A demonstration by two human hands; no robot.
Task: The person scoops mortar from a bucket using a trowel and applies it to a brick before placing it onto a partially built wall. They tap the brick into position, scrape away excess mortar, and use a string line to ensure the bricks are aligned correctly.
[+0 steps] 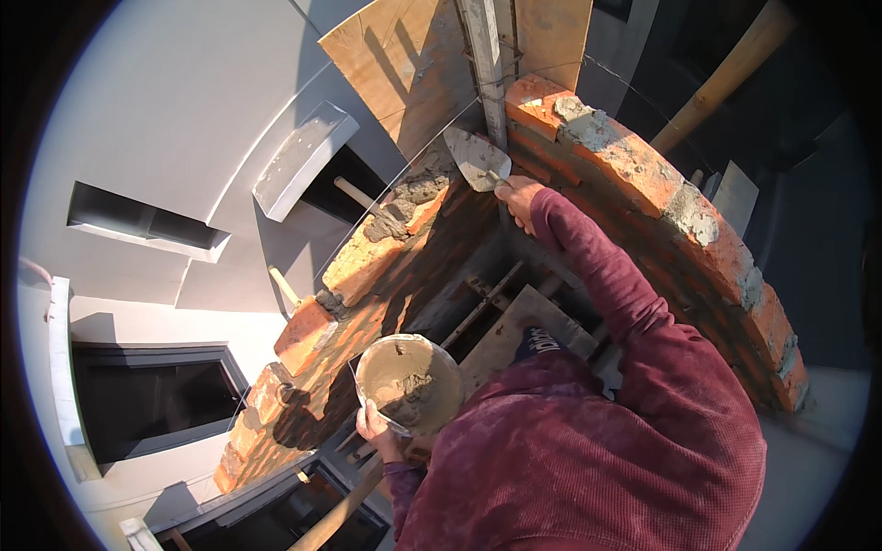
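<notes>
My right hand (520, 200) grips the handle of a trowel (474, 158). Its pale, mortar-smeared blade lies at the corner beside an upright post (484, 64), next to the far end of the left brick wall (354, 271). Wet grey mortar (393, 219) sits in lumps on top of that wall near the blade. Lower down, my left hand (375, 427) is closed on the rim of a bucket (375, 365), tilted so its inside shows. Some mortar (411, 397) lies in the bottom of the bucket.
A second brick wall (643, 174) curves down the right side, with dried mortar on top. A thin string (412, 158) runs along the left wall. Wooden boards (395, 73) stand behind the corner. Planks (505, 340) lie below me, with dark gaps between them. Wooden poles (721, 78) slant nearby.
</notes>
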